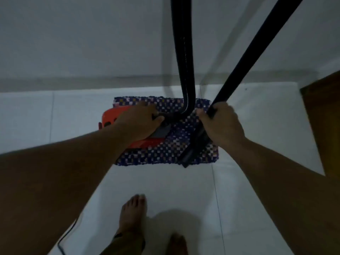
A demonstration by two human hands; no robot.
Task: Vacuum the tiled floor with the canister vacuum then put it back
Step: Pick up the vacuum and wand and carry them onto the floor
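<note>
Head view: the left hand (139, 122) grasps the handle on top of the red canister vacuum (110, 118), which sits on a checked mat (165, 150); the hose (182, 52) rises just beside that grip. The right hand (220, 122) is clenched round the wand (257, 45). This looks like carrying or stowing; whether the tiled floor (165, 181) is already vacuumed cannot be told.

left arm: bare, reaching forward and down from the near left; left hand (139, 122): palm down, fingers curled in a grip
right arm: bare, reaching in from the near right; right hand (223, 124): fingers wrapped tight in a grip
feet: bare, near, pointing far
</note>
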